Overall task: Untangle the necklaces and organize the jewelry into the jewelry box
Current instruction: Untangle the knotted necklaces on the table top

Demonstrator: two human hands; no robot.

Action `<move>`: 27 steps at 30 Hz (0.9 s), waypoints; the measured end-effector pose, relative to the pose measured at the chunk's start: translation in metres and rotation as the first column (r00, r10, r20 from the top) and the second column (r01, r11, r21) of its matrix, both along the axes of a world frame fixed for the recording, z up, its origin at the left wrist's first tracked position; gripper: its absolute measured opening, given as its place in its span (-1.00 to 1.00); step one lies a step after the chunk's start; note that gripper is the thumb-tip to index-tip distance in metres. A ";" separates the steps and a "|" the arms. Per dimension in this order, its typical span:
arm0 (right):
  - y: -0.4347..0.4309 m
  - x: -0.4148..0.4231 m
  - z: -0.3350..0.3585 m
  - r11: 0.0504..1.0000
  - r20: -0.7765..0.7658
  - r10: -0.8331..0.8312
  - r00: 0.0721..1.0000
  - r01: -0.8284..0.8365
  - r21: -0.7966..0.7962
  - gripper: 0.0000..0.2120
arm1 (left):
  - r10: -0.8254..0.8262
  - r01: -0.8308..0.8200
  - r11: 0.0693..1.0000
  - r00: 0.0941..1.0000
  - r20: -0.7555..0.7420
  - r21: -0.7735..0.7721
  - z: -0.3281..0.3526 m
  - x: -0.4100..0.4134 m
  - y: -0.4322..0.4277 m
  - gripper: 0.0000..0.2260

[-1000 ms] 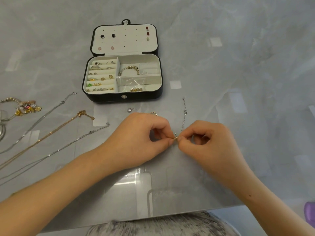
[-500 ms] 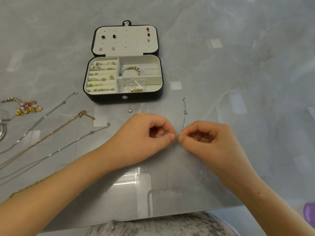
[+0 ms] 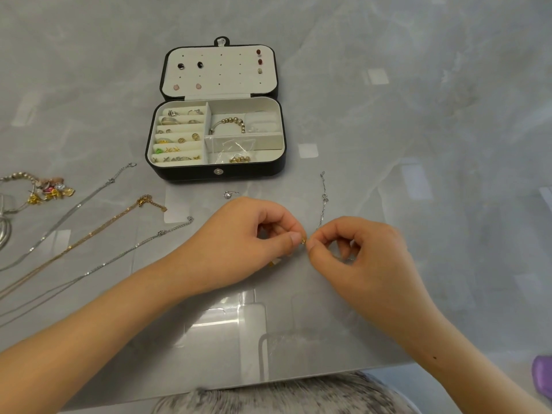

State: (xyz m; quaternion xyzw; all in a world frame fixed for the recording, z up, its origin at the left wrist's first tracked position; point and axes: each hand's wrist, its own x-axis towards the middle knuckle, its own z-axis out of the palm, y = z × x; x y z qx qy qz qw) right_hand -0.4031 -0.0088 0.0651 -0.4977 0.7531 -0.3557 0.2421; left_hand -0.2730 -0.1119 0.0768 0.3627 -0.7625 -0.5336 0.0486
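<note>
A black jewelry box (image 3: pixel 167 170) lies open on the grey table, its cream compartments holding rings, earrings and a beaded bracelet (image 3: pixel 230 122). In front of it, my left hand (image 3: pixel 239 240) and my right hand (image 3: pixel 355 249) meet fingertip to fingertip and pinch a small gold clasp (image 3: pixel 303 241) between them. A thin silver chain (image 3: pixel 323 201) runs from my right fingers toward the box. Its other part is hidden under my hands. A gold bit (image 3: pixel 273 263) peeks out below my left hand.
Three necklaces lie stretched out at the left: a silver one (image 3: pixel 74 207), a gold one (image 3: pixel 101 228) and another silver one (image 3: pixel 128 252). A charm bracelet (image 3: pixel 50 189) sits at the far left edge. A small silver pendant (image 3: pixel 228 194) lies near the box front.
My hands stay pinched together at the clasp and have barely shifted. The gold bit under my left hand has come into sight.
</note>
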 end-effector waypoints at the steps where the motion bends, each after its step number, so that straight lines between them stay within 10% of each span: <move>1: 0.000 0.000 -0.001 1.000 -0.014 0.003 1.000 -0.003 -0.005 -0.81 | -0.004 0.004 1.000 1.000 0.010 -0.028 0.001 0.000 0.001 -0.92; 12: -0.002 0.001 -0.016 0.968 -0.502 0.050 0.863 -0.166 -0.190 -0.84 | -0.019 0.020 0.999 1.000 0.022 -0.036 0.003 -0.001 -0.001 -0.88; 27: -0.005 -0.005 -0.019 0.926 -0.524 0.076 0.849 -0.254 -0.278 -0.82 | -0.045 0.045 0.999 0.998 0.036 0.000 0.001 -0.001 -0.003 -0.90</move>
